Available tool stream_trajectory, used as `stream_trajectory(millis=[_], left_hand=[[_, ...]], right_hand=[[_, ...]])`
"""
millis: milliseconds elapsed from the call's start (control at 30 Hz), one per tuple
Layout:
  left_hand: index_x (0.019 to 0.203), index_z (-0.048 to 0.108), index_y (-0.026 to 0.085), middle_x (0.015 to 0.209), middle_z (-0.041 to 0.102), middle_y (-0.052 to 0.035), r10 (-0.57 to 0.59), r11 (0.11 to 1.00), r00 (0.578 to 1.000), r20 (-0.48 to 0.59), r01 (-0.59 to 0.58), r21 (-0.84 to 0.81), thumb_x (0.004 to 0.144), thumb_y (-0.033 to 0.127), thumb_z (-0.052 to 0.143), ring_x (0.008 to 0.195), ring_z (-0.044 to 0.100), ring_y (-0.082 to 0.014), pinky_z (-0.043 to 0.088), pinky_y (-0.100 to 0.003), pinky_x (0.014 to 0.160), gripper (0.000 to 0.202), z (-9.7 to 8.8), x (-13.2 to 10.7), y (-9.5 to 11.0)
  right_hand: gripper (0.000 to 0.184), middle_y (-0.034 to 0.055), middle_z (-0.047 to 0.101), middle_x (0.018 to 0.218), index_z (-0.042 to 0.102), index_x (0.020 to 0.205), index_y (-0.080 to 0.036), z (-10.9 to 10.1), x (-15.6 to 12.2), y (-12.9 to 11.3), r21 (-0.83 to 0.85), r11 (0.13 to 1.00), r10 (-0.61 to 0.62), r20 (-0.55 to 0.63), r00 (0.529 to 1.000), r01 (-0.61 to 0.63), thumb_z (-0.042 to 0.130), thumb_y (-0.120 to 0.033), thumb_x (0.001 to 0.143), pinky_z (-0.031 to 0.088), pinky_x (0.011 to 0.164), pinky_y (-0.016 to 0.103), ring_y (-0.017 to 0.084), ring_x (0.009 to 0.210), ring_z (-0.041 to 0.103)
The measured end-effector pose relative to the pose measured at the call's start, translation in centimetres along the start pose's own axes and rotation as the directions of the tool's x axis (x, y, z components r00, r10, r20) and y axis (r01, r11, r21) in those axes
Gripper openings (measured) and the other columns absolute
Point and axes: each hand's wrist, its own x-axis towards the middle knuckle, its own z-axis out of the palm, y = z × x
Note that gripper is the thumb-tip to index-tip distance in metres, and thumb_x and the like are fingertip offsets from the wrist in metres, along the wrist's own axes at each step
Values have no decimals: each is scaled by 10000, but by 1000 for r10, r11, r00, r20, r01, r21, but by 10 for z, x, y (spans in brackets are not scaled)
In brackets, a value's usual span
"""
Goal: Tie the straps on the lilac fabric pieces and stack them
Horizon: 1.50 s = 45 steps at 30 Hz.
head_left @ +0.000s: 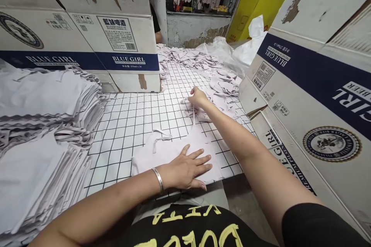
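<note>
A pale pinkish-white strappy top, like a camisole (165, 148), lies spread near the table's front edge. My left hand (188, 168), with a silver bangle at its wrist, rests flat on it, fingers spread. Farther out, my right hand (198, 97) pinches one thin strap (194, 117) of the top and draws it up, away from my body. The other strap (161, 135) lies loosely curled on the left. Beside and below my right hand is a heap of crumpled pale garments (223, 102).
Neat stacks of folded garments (43, 92) stand at left. Large beer cartons rise behind them (130, 81) and along the right (278, 96). More crumpled garments (191, 56) and clear plastic (220, 48) cover the far end of the grid-patterned tabletop (124, 119). Part of another person's arm (158, 36) shows behind the left carton.
</note>
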Motion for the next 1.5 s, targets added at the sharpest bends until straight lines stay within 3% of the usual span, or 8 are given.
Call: stream_trajectory(millis=[200,300,367,467,667,1067,1300,1500], left_hand=[[1211,624,193,1378,539,-161,-185,861,972,-143,90,-501,892,521,533,1333,415,-363,33,-649,1124,466,-14,13,19],[1119,642,138,1245,626,-184,-500,201,862,-82,23,-979,917,583,429,1185,572,-300,336,-514,1087,533,-27,24,25],[1087,623,100,1177,647,-203,-527,-314,846,82,-104,-944,924,631,342,1098,627,-287,442,-481,1005,622,-35,28,22],[1001,614,74,1031,685,-182,-470,-619,872,136,-216,-755,974,500,352,956,681,-247,512,-431,928,501,-41,30,14],[947,624,73,994,690,-141,-573,-537,813,101,-280,-796,914,98,516,953,687,-209,552,-364,908,116,-40,31,21],[802,621,74,985,674,-134,-780,-330,620,78,-302,-894,848,29,589,889,673,-166,559,-340,911,72,-57,42,16],[787,617,72,913,679,-128,-833,-231,551,45,-273,-934,838,38,607,820,665,-152,536,-380,929,63,-55,42,5],[839,632,107,868,685,-97,-805,-181,592,42,-177,-967,859,130,610,756,646,-128,527,-327,847,38,-65,40,-24]], right_hand=[[318,-37,497,688,397,1019,-227,-33,-23,-22,336,939,61,43,997,-71,585,-171,769,399,528,248,111,541,477],[377,-43,500,737,359,1062,-250,-50,-87,-14,659,739,-146,-44,988,138,626,-222,798,467,583,256,111,598,550],[425,-37,503,781,382,1076,-268,-61,-144,4,725,614,-352,-101,930,311,691,-266,784,497,631,277,114,639,563],[547,33,553,1002,483,1104,-263,-75,-217,44,643,696,-570,225,791,319,820,-245,673,522,718,313,152,792,587],[232,29,571,939,536,975,-227,-58,-243,88,676,729,-217,73,974,112,681,-345,838,490,822,325,161,900,568],[324,-55,555,621,501,986,-206,7,-244,63,850,357,-148,461,875,-387,702,-352,777,458,578,248,95,538,504],[346,-40,590,724,505,865,-217,-7,-243,86,681,699,-67,366,928,-218,711,-474,758,267,357,196,43,388,371],[382,61,675,797,669,808,-144,-42,-237,103,506,837,-224,664,713,-209,623,-521,838,477,615,269,132,659,591]])
